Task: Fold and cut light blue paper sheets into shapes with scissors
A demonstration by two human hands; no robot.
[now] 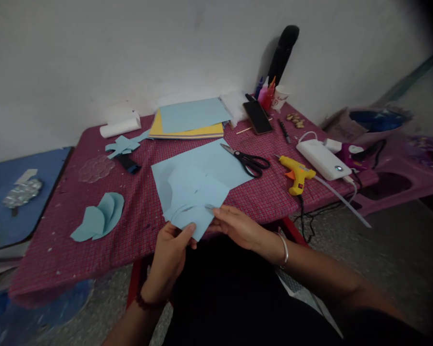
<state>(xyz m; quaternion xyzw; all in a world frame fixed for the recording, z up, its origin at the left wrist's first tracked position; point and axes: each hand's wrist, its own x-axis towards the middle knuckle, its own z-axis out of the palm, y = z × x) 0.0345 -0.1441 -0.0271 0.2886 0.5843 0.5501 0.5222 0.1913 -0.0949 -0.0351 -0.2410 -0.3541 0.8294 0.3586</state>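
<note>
A piece of light blue paper (197, 187) with curved cut or drawn lines is held up over the near table edge. My left hand (173, 247) pinches its lower edge, thumb on top and fingers beneath. At its right edge, my right hand (238, 226) has thumb and forefinger closed together, with other fingers under the paper. A small grey tip shows at these fingertips; its kind I cannot make out. Behind lies a larger light blue sheet (212, 154), flat on the table. Black-handled scissors (250, 161) rest open across its right side.
A yellow glue gun (296, 174) and white power bank (323, 158) lie at right, with cables. Cut blue petal shapes (101, 218) and paper strips (124, 145) sit at left. Behind are stacked coloured sheets (191, 115), a phone (258, 117), bottles (267, 93) and a paper cup (280, 97).
</note>
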